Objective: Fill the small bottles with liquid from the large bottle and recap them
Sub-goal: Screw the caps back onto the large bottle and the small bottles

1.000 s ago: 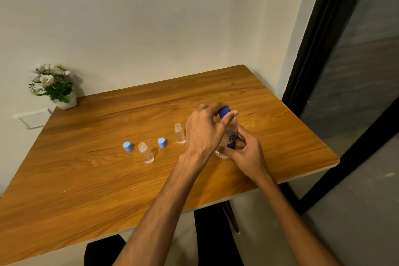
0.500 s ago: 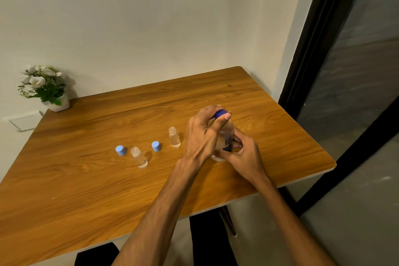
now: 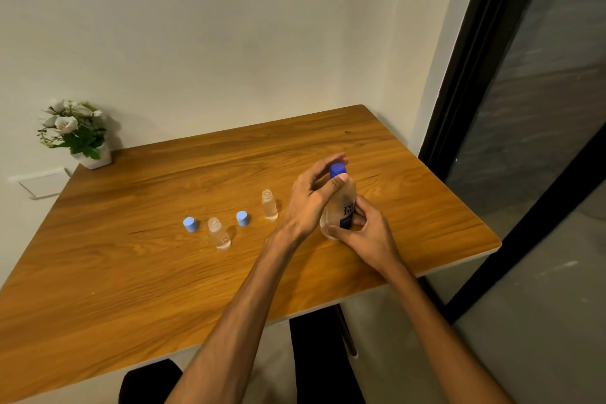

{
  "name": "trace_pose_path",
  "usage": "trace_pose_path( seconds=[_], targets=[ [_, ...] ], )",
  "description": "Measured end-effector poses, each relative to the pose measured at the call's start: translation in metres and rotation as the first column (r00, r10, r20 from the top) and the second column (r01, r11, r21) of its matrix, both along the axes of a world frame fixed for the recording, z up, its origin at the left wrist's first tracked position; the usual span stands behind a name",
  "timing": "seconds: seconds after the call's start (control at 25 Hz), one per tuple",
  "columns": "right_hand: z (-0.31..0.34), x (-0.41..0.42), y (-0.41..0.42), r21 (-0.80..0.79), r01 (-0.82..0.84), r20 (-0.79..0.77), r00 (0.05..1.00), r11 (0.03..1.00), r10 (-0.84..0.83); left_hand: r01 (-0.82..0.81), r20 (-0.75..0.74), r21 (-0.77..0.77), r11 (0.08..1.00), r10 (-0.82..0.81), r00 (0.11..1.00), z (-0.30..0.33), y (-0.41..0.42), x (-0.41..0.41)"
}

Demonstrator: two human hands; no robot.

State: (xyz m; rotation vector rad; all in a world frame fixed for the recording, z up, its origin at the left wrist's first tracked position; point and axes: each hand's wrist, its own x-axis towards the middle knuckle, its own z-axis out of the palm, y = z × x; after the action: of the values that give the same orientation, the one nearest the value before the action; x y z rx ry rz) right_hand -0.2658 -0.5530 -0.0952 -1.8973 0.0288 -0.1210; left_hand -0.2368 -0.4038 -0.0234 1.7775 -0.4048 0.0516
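Note:
The large clear bottle (image 3: 342, 203) with a dark blue cap (image 3: 338, 170) stands on the wooden table (image 3: 131, 272). My right hand (image 3: 364, 233) grips its lower body. The fingers and thumb of my left hand (image 3: 311, 200) are closed around the cap. Two small clear bottles stand uncapped to the left: one (image 3: 270, 205) near my left hand, the other (image 3: 219, 233) further left. Two light blue caps lie on the table, one (image 3: 242, 218) between the small bottles and one (image 3: 190, 224) at the far left.
A small white pot of white flowers (image 3: 78, 134) stands at the table's back left corner by the wall. A dark door frame (image 3: 459, 102) rises close to the table's right edge. A wall socket plate (image 3: 39, 184) sits left of the table.
My left hand has shifted on the cap, thumb now lying across its front. The view has swung a little; the bottles and loose caps have not moved.

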Motion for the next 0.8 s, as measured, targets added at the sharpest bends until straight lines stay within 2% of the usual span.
trace_pose_path(
  seconds=[0.16, 0.24, 0.32, 0.36, 0.44, 0.52, 0.6, 0.68, 0.76, 0.8],
  targets=[
    [0.009, -0.014, 0.003, -0.083, 0.078, -0.012, 0.997, 0.993, -0.079, -0.127, 0.035, -0.019, 0.992, 0.127, 0.991, 0.0, 0.006, -0.013],
    [0.015, -0.032, 0.006, -0.11, 0.244, 0.098, 0.967, 0.963, -0.234, -0.264, 0.075, -0.054, 0.963, 0.268, 0.961, -0.006, 0.015, -0.024],
    [0.018, -0.053, 0.014, -0.068, 0.4, 0.293, 0.884, 0.914, -0.365, -0.405, 0.085, -0.109, 0.908, 0.414, 0.906, -0.012, 0.026, -0.037],
    [0.02, -0.062, 0.021, -0.026, 0.424, 0.355, 0.85, 0.905, -0.388, -0.457, 0.086, -0.136, 0.879, 0.47, 0.879, -0.015, 0.032, -0.045],
    [0.023, -0.073, 0.041, 0.039, 0.368, 0.372, 0.858, 0.929, -0.356, -0.539, 0.148, -0.135, 0.832, 0.555, 0.819, -0.017, 0.049, -0.057],
    [0.023, -0.073, 0.065, 0.044, 0.255, 0.326, 0.91, 0.966, -0.255, -0.603, 0.314, 0.019, 0.797, 0.568, 0.761, -0.016, 0.067, -0.06],
    [0.023, -0.063, 0.092, 0.033, 0.139, 0.257, 0.956, 0.99, -0.143, -0.648, 0.452, 0.334, 0.685, 0.487, 0.748, -0.006, 0.085, -0.053],
    [0.023, -0.045, 0.115, 0.005, 0.074, 0.154, 0.985, 0.997, -0.074, -0.596, 0.454, 0.646, 0.477, 0.387, 0.803, 0.009, 0.102, -0.033],
    [0.022, -0.024, 0.131, -0.091, 0.075, 0.091, 0.994, 0.993, -0.067, -0.425, 0.343, 0.872, 0.242, 0.314, 0.885, 0.025, 0.112, -0.009],
    [0.022, -0.014, 0.137, -0.141, 0.084, 0.072, 0.995, 0.986, -0.075, -0.321, 0.272, 0.938, 0.132, 0.292, 0.917, 0.03, 0.114, 0.001]
  ],
)
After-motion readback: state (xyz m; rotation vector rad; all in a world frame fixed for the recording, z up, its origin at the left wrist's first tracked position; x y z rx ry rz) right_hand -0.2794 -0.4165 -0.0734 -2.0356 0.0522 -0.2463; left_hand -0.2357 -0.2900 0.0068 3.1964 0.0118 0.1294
